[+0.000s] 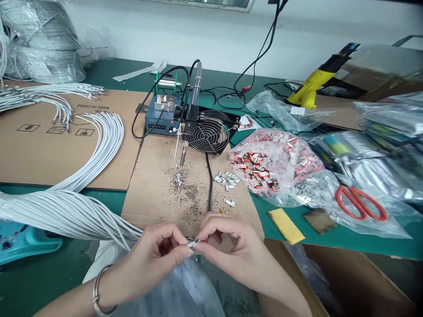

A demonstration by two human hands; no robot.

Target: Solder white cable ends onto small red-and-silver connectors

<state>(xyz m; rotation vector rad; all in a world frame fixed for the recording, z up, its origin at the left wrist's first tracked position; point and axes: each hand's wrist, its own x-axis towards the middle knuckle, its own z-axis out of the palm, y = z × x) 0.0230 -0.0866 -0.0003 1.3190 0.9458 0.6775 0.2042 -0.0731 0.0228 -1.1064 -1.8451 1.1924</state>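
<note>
Close to my body, at the table's front edge, my left hand (167, 246) and my right hand (228, 240) meet fingertip to fingertip. Between them is a small whitish piece (191, 244) that looks like a white cable's end. My left thumb and forefinger pinch it. My right finger and thumb are closed at its dark tip; what exactly they grip is too small to tell. A bundle of white cables (79, 209) runs from the left to behind my left wrist. Past my hands, a soldering iron (191, 114) in a stand points down at solder bits (179, 178).
Small metal connectors (227, 179) lie on the cardboard (158, 207). Behind stand a blue soldering unit (161, 119) and a black fan (209, 134). To the right are bagged orange-and-metal parts (257, 169), a yellow sponge (286, 225), orange-handled scissors (360, 202) and a yellow heat gun (310, 88).
</note>
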